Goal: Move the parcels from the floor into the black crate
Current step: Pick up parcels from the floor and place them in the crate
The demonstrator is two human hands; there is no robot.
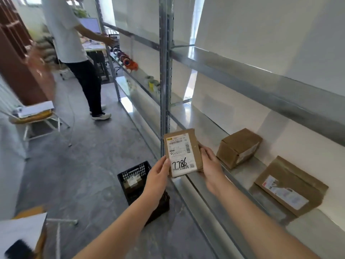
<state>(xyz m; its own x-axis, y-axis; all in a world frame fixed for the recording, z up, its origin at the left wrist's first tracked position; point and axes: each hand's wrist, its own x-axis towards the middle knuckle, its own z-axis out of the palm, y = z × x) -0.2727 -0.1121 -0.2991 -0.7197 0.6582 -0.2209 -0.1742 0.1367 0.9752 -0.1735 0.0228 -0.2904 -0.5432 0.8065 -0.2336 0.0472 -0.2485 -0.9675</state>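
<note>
Your left hand [158, 171] and right hand [210, 163] both hold a small brown parcel [182, 153] up in the air, above the black crate [138, 171] on the floor [84, 165].

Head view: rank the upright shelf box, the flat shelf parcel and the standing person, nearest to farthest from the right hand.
1. Upright box: on the shelf, just right of the right hand, which holds the labelled parcel.
2. Flat parcel: farther right on the same shelf.
3. Standing person: far down the aisle, upper left.
</note>
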